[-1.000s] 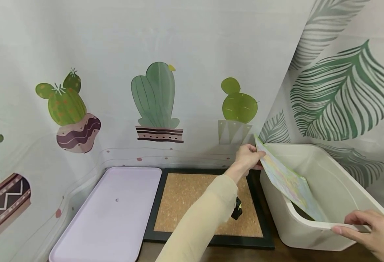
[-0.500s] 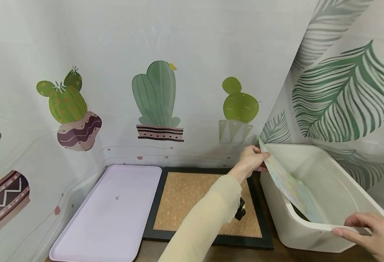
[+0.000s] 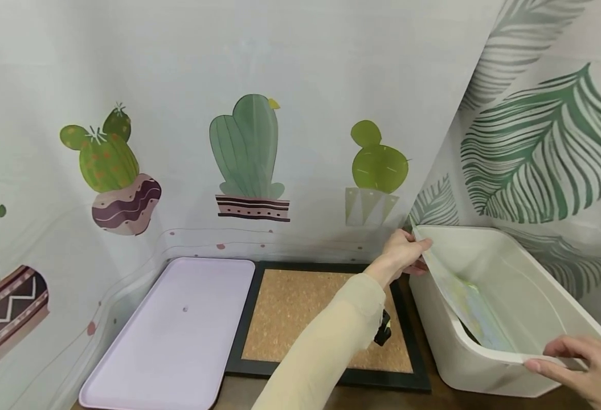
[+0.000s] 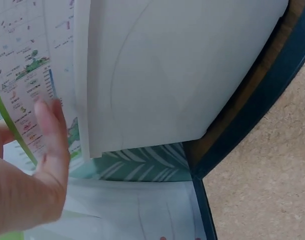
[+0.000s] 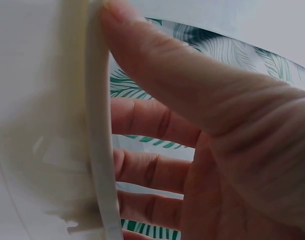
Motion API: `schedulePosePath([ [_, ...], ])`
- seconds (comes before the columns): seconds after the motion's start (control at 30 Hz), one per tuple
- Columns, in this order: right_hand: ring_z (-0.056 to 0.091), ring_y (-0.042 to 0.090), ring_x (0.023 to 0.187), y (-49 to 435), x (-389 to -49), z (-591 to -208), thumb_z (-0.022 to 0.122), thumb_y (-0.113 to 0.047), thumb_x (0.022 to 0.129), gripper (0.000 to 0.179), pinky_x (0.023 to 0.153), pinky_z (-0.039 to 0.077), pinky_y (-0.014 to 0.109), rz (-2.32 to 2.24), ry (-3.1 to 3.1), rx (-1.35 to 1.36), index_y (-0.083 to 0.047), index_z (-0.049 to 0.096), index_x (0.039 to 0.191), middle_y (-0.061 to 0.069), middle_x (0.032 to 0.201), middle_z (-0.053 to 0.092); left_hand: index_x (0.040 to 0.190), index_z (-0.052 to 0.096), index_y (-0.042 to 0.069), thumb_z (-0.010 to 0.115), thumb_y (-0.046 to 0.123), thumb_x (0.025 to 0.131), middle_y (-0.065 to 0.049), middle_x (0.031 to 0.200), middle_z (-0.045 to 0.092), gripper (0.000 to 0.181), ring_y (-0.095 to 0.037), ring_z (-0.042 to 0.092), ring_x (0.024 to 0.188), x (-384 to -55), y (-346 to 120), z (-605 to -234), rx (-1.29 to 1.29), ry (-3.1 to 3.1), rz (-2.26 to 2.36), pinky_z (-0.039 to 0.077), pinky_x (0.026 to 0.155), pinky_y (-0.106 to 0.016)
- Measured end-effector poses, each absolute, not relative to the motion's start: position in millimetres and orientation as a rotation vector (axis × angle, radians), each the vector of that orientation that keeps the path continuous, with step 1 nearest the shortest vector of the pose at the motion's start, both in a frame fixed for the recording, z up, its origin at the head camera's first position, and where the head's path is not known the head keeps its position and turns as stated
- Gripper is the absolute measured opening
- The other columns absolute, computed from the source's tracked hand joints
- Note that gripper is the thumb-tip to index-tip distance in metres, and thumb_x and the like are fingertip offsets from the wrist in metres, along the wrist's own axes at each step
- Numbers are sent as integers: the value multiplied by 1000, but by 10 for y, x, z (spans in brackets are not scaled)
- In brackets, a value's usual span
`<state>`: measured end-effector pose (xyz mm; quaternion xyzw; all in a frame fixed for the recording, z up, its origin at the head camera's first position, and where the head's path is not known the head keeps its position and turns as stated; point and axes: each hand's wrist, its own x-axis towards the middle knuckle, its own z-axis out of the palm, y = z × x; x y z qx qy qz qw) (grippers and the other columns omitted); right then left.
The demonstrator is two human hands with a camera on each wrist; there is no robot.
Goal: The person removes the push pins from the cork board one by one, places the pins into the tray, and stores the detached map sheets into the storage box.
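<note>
In the head view my left hand [image 3: 401, 253] pinches the upper corner of a thin printed map [image 3: 477, 322], with the thumb on its near face. The map slants over the left rim of a white plastic bin [image 3: 436, 336], its lower part down inside. Small print, little pictures and a green border show on the map [image 4: 27, 87] in the left wrist view. My right hand [image 3: 584, 361] holds the bin's front rim near the right corner. In the right wrist view, thumb and fingers of the right hand [image 5: 192, 100] meet at the rim [image 5: 98, 115].
Left of the bin lies a black-framed cork board [image 3: 279, 319] on a dark wooden table [image 3: 238, 393]. A lilac tray [image 3: 172, 336] is at the far left. A curtain with printed cacti [image 3: 244, 148] and leaves hangs behind and at the right.
My left hand has shifted a little right and down with the map. The map now appears more edge-on, with less of its face showing. My right hand stays at the rim.
</note>
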<state>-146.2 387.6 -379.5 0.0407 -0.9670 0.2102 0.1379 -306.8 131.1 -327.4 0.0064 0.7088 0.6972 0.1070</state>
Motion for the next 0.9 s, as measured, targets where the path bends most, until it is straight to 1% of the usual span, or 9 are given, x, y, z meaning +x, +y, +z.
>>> schedulePosePath([
  [0.07, 51, 0, 64, 3873, -1460, -3797, 88, -28, 72, 29, 55, 50, 37, 607, -2798, 111, -9, 66, 74, 3, 77, 63, 112, 46, 11, 70, 24, 93, -6, 91, 56, 33, -21, 64, 62, -3061, 1320, -3259, 7, 2130, 2001, 57, 62, -38],
  [0.1, 49, -4, 63, 3868, -1457, -3790, 88, -27, 72, 29, 54, 50, 36, 609, -2801, 116, -9, 65, 74, 2, 76, 63, 115, 45, 12, 70, 25, 93, -5, 93, 56, 36, -21, 63, 64, -3058, 1325, -3253, 7, 2141, 1980, 57, 63, -38],
  [0.2, 47, -7, 62, 3896, -1457, -3799, 87, -25, 72, 28, 57, 51, 45, 620, -2804, 125, -9, 65, 73, 1, 75, 63, 123, 43, 14, 71, 30, 91, -4, 95, 55, 45, -22, 62, 72, -3050, 1333, -3234, 24, 2143, 1936, 56, 63, -38],
  [0.23, 48, -6, 62, 3908, -1457, -3798, 87, -25, 72, 28, 58, 51, 46, 616, -2811, 124, -9, 65, 72, 1, 75, 63, 126, 43, 14, 71, 31, 91, -5, 96, 55, 48, -23, 62, 76, -3047, 1327, -3229, 44, 2138, 1924, 56, 64, -39],
  [0.43, 56, 15, 64, 3964, -1442, -3813, 87, -27, 73, 31, 60, 51, 49, 586, -2837, 89, -5, 65, 73, 2, 74, 63, 139, 37, 16, 68, 44, 91, -6, 117, 52, 64, -28, 59, 100, -3045, 1209, -3235, 193, 2060, 1850, 57, 67, -39],
  [0.63, 52, 11, 62, 3938, -1406, -3835, 90, -27, 68, 35, 55, 50, 44, 566, -2753, 52, -1, 67, 73, 5, 72, 63, 142, 37, 19, 63, 52, 92, -7, 133, 47, 66, -27, 53, 118, -3049, 987, -3273, 290, 2089, 1771, 56, 76, -40],
  [0.73, 59, 31, 65, 3887, -1381, -3815, 88, -30, 71, 45, 56, 49, 53, 543, -2694, 46, 9, 66, 79, 20, 74, 63, 144, 36, 22, 58, 58, 93, -7, 138, 46, 66, -23, 51, 122, -3040, 832, -3291, 340, 2199, 1684, 52, 86, -42],
  [0.83, 56, 53, 74, 3816, -1346, -3774, 86, -34, 74, 54, 60, 44, 62, 502, -2590, 48, 13, 65, 90, 36, 85, 60, 147, 34, 25, 52, 64, 92, -7, 146, 42, 70, -24, 47, 129, -3015, 615, -3328, 404, 2340, 1573, 45, 96, -45],
  [0.9, 53, 57, 80, 3761, -1335, -3748, 84, -35, 77, 54, 63, 41, 64, 467, -2508, 69, 13, 65, 94, 40, 92, 59, 150, 32, 26, 49, 66, 92, -8, 150, 39, 73, -26, 43, 133, -2989, 447, -3364, 453, 2436, 1511, 41, 100, -47],
])
